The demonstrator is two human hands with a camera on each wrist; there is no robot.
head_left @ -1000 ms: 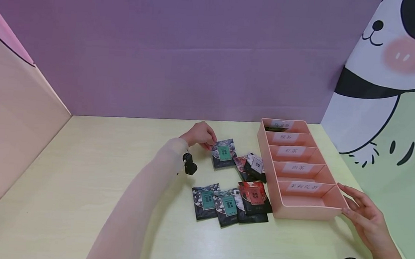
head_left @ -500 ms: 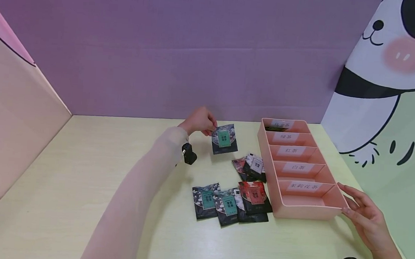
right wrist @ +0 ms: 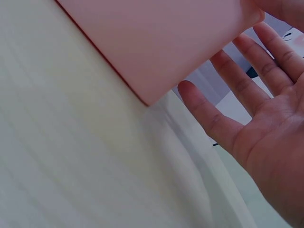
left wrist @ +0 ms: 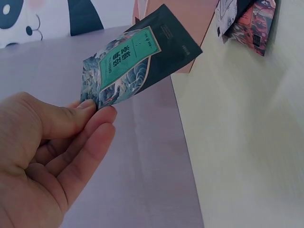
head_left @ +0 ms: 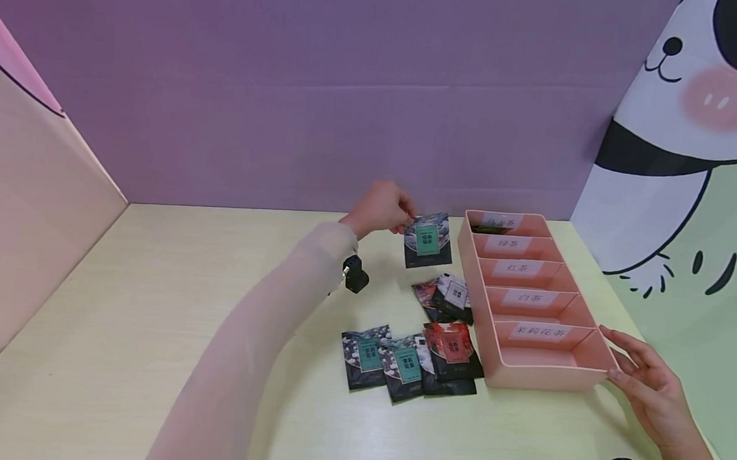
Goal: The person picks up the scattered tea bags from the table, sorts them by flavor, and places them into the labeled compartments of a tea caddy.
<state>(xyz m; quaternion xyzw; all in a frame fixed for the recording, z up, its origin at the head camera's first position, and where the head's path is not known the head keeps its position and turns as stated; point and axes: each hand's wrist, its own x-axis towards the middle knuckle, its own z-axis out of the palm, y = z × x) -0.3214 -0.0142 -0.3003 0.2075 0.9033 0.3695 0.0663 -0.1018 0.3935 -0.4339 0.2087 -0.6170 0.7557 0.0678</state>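
Observation:
Between thumb and fingertips, my left hand (head_left: pixel 383 208) pinches a corner of a dark tea sachet (head_left: pixel 427 241) with a green label. The sachet is held up off the table, left of the far end of a pink divided box (head_left: pixel 553 378). In the left wrist view the sachet (left wrist: pixel 128 61) tilts up from the left hand (left wrist: pixel 52 142). At the box's near right corner, my right hand (head_left: pixel 652 392) rests its thumb and fingers against the outside. The right wrist view shows that hand's fingers (right wrist: pixel 237 85) fairly straight beside the box wall (right wrist: pixel 161 42).
Left of the box lie a red-and-white sachet pair (head_left: pixel 450 296), a red sachet (head_left: pixel 452 352) over a darker one, and two green-labelled sachets (head_left: pixel 366 358). Labels with handwriting mark the box's compartments; the farthest holds something dark (head_left: pixel 490 229). A purple wall (head_left: pixel 287 110) stands behind the table.
My left hand has lifted the green-labelled sachet from the table and carried it away from me, then right toward the box's far end. The right hand and box have stayed put.

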